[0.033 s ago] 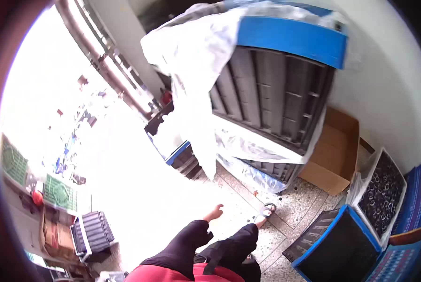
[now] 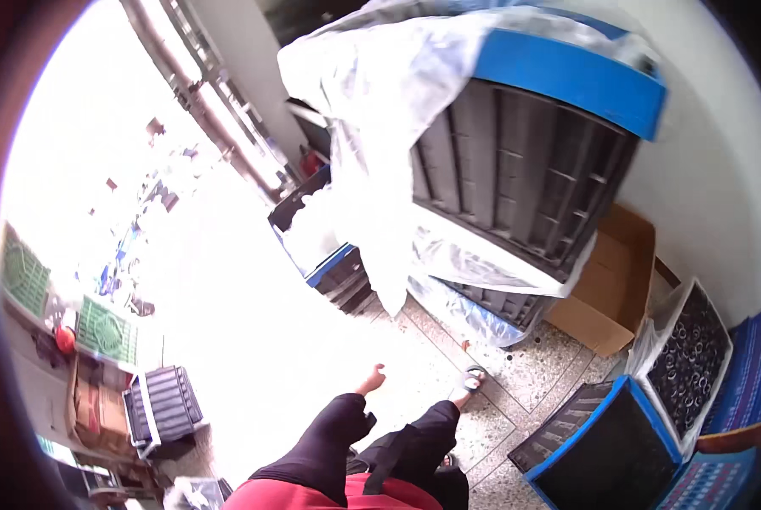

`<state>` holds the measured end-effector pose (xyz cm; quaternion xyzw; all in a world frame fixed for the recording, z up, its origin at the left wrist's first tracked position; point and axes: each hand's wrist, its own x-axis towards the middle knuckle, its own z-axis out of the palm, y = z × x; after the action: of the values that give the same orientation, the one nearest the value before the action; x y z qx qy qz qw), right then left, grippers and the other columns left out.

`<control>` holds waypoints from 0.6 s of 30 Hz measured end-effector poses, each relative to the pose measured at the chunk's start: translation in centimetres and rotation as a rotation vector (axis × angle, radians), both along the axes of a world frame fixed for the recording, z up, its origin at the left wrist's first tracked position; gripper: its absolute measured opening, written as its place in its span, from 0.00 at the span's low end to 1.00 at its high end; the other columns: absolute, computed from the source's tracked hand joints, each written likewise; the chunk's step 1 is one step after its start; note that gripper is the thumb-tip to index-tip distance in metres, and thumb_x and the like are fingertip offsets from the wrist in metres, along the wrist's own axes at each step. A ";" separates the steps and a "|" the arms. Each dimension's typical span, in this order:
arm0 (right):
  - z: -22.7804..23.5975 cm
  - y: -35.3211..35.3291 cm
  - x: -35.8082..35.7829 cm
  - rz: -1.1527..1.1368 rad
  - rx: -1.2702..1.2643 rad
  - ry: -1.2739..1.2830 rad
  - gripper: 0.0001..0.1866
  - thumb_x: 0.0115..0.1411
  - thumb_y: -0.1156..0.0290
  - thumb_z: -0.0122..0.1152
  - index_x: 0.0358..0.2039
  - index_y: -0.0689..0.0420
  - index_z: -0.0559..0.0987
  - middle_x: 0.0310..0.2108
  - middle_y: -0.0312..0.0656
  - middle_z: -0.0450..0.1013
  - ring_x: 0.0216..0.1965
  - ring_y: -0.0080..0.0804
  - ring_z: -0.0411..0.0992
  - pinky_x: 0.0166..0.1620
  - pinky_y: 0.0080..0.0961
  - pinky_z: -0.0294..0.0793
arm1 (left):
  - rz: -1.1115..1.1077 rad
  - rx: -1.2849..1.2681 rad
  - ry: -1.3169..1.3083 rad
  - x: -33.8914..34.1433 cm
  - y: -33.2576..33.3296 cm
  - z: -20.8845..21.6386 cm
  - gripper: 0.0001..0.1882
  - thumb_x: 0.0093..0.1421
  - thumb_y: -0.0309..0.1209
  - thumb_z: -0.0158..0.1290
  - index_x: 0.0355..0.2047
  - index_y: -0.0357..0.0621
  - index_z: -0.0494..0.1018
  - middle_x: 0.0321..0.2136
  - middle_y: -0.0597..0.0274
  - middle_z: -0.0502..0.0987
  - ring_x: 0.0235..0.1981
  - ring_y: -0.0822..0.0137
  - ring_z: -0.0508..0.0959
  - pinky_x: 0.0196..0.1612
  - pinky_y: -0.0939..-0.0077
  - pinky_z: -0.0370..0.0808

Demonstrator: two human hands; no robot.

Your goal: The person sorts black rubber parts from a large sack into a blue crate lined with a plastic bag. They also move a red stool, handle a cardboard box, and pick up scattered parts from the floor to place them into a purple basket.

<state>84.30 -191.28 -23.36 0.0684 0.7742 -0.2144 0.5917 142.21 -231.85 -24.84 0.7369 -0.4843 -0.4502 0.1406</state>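
Observation:
My left arm, in a dark sleeve, reaches out from the red top. My left hand (image 2: 370, 380) hangs over the bright floor with a finger apart and nothing visible in it. Glare washes out part of its outline. To its right, past a dark trouser leg (image 2: 418, 442), shows what looks like my foot in a grey sandal (image 2: 474, 379). My right hand cannot be seen. Ahead stands a tall stack of dark plastic crates (image 2: 520, 170) with a blue rim, partly draped in white plastic sheeting (image 2: 380, 102).
An open cardboard box (image 2: 605, 293) sits right of the stack. Nearer are a blue-edged dark crate (image 2: 601, 455) and a tray (image 2: 693, 361) of small dark rings. A grey ribbed crate (image 2: 166, 404) and green crates (image 2: 108, 330) stand left. A blue-edged bin (image 2: 329, 268) holds white material.
The view has shifted, so the crate stack appears farther right. My left hand and the sandalled foot appear slightly farther left. Nothing has visibly been taken up or let go.

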 end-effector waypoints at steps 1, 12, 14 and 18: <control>1.9 -0.7 -0.6 0.049 -0.002 0.028 0.24 0.62 0.68 0.45 0.56 0.63 0.58 0.53 0.53 0.61 0.49 0.36 0.66 0.49 0.28 0.66 | 0.134 0.007 -0.031 3.5 2.5 0.7 0.18 0.49 0.25 0.46 0.43 0.38 0.68 0.34 0.52 0.73 0.38 0.59 0.73 0.46 0.66 0.67; 6.1 -33.5 22.7 0.763 -0.346 0.155 0.20 0.56 0.64 0.53 0.47 0.61 0.71 0.28 0.37 0.70 0.25 0.21 0.65 0.26 0.20 0.65 | 0.856 0.241 0.031 31.3 32.1 6.1 0.21 0.45 0.29 0.48 0.41 0.35 0.73 0.34 0.51 0.77 0.35 0.63 0.76 0.38 0.74 0.72; 8.0 -39.4 30.2 0.996 -0.495 0.269 0.23 0.56 0.64 0.53 0.49 0.62 0.69 0.34 0.42 0.73 0.31 0.27 0.70 0.35 0.23 0.69 | 0.998 0.349 0.257 32.7 35.5 5.4 0.20 0.47 0.28 0.49 0.43 0.38 0.72 0.24 0.60 0.75 0.21 0.70 0.72 0.22 0.73 0.68; 11.8 -48.8 44.4 1.337 -0.501 0.353 0.22 0.55 0.63 0.53 0.49 0.58 0.70 0.39 0.46 0.73 0.40 0.31 0.71 0.43 0.25 0.68 | 1.095 0.642 0.491 36.2 35.7 5.3 0.15 0.50 0.28 0.50 0.41 0.47 0.71 0.23 0.67 0.70 0.22 0.71 0.69 0.23 0.74 0.66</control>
<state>128.69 -240.10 -11.59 -0.5912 0.6620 0.0142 0.4604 178.44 -196.12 -19.50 0.7574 0.1622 -0.5899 0.2282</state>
